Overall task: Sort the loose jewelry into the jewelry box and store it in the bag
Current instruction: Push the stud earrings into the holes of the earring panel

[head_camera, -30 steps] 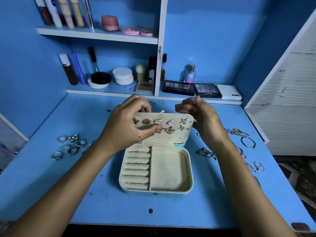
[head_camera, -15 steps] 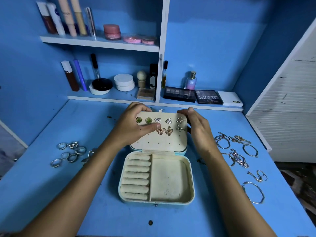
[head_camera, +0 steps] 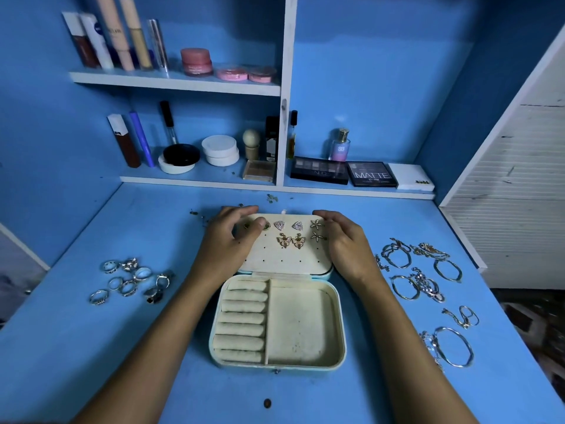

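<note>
A pale blue jewelry box (head_camera: 340, 325) lies open mid-table, with cream ring rolls on the left and a bare tray on the right. Its lid (head_camera: 284, 260) is folded back almost flat and carries several earrings (head_camera: 290, 240) pinned in rows. My left hand (head_camera: 226, 247) holds the lid's left side, fingers over the far edge and thumb across the leftmost earrings. My right hand (head_camera: 345, 244) holds the lid's right side at the far corner. Several loose rings (head_camera: 131, 280) lie to the left and several bracelets and chains (head_camera: 419, 276) to the right. No bag is in view.
Shelves at the back hold cosmetics: tubes, pink jars (head_camera: 195, 61), a perfume bottle (head_camera: 340, 145) and eyeshadow palettes (head_camera: 371, 174). A white slatted panel (head_camera: 519, 194) bounds the table on the right. Small specks lie behind the lid.
The lid has tipped back from a raised tilt to nearly flat on the table, and both hands have gone down with it at its sides.
</note>
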### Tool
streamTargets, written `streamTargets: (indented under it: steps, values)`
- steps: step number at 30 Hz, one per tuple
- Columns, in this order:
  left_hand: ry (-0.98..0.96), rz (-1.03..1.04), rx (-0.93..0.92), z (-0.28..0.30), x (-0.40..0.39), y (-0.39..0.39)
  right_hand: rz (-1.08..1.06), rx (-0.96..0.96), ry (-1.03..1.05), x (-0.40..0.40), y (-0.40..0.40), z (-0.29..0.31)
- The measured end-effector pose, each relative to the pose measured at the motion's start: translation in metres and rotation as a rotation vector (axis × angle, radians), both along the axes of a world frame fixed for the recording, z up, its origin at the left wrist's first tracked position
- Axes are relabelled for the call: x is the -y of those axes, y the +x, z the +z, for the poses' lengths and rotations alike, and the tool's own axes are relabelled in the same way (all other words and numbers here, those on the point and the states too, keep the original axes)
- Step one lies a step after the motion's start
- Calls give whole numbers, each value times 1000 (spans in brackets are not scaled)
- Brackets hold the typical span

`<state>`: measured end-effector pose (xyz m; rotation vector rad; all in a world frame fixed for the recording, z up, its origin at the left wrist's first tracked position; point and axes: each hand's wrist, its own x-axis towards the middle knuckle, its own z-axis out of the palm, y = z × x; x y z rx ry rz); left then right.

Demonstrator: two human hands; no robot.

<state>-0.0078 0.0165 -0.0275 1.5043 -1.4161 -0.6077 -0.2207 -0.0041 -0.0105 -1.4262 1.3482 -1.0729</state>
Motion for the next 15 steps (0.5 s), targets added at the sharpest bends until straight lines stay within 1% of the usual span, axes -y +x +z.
streamTargets:
  steps: [7, 12, 15]
  values:
    - [-4, 63, -29, 0, -3, -1, 19, 3, 20, 1, -2, 0]
    - [-35, 97, 40, 2, 1, 3, 31, -7, 24, 1, -3, -1]
    - [-56, 131, 48, 7, 4, 8, 33, -3, 31, 2, -3, -2]
